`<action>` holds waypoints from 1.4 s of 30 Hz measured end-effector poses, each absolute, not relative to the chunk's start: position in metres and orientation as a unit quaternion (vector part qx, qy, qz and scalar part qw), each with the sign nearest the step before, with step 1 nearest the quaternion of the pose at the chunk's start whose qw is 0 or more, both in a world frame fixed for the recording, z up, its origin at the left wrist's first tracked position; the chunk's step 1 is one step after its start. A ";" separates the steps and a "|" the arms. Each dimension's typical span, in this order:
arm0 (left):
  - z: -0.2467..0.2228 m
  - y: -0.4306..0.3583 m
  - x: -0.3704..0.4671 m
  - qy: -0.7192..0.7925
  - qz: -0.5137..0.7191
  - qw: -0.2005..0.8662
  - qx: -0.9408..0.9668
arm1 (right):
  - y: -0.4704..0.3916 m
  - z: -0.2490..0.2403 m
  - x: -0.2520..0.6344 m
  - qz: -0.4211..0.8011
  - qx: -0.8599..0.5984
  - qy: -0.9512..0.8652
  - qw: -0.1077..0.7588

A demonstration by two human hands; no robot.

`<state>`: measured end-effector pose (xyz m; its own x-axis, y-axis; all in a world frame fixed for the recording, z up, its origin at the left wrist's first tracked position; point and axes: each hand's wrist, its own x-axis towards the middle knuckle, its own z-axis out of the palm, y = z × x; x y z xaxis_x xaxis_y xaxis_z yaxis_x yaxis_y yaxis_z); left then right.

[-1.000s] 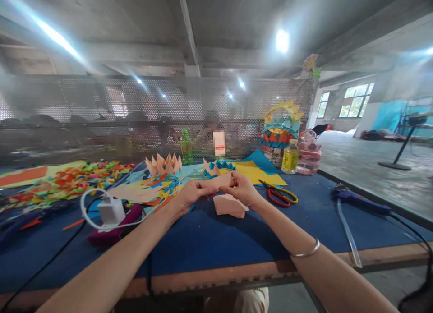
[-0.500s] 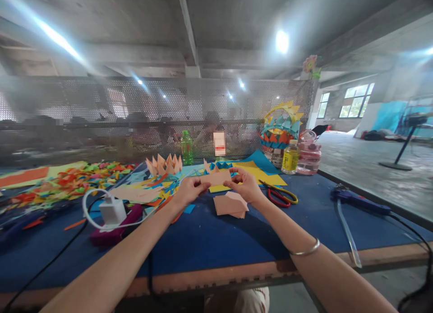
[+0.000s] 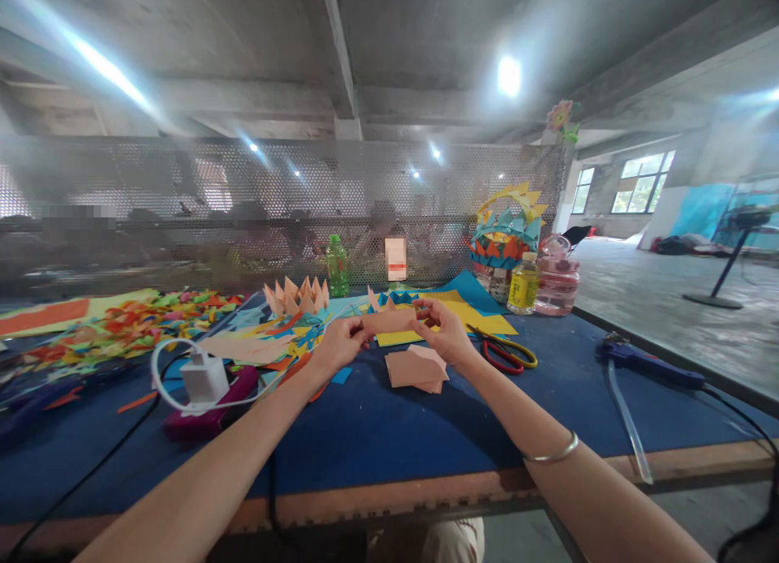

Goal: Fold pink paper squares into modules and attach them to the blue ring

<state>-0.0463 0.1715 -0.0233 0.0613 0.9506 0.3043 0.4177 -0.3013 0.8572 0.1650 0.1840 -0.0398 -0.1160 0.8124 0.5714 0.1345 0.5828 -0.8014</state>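
Left hand: thumb and fingers of the left hand pinch the left end of the paper.
Right hand: the right hand has the other end, thumb below, fingertips at the upper corner; bangle on that wrist.
Paper: pink strip, held level between both hands, just past the stack as seen from here.
Stack: loose pink pieces, the stack, on the blue-topped table, edges not squared up.
Right side: scissors near the right hand; glue gun further right, clear stick running over the near edge.
Left side: white charger on a purple block; colored scraps heaped behind.
Back: pink spiky ring, green bottle, yellow sheet, yellow bottle, pink jug, paper basket.
Behind table: perforated screen; people beyond, blurred.
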 end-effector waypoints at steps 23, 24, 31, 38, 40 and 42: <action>-0.027 0.174 -0.049 0.528 0.453 0.271 0.665 | 0.182 -0.040 0.164 0.216 -0.360 -0.705 0.572; -0.027 0.174 -0.049 0.528 0.456 0.274 0.662 | 0.181 -0.040 0.165 0.211 -0.360 -0.709 0.569; -0.024 0.171 -0.045 0.517 0.480 0.348 0.618 | 0.180 -0.039 0.167 0.173 -0.358 -0.727 0.561; -0.008 0.154 -0.035 0.452 0.498 0.536 0.510 | 0.178 -0.041 0.165 0.137 -0.331 -0.746 0.561; -0.005 0.150 -0.032 0.431 0.489 0.585 0.483 | 0.177 -0.042 0.165 0.121 -0.322 -0.753 0.561; -0.004 0.148 -0.031 0.415 0.491 0.612 0.461 | 0.177 -0.043 0.165 0.103 -0.313 -0.763 0.556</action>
<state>-0.0310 0.1484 -0.0042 0.1727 0.9834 -0.0558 -0.2183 0.0935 0.9714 0.1646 0.1765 -0.0433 -0.1864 0.5928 0.7834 0.3628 0.7826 -0.5059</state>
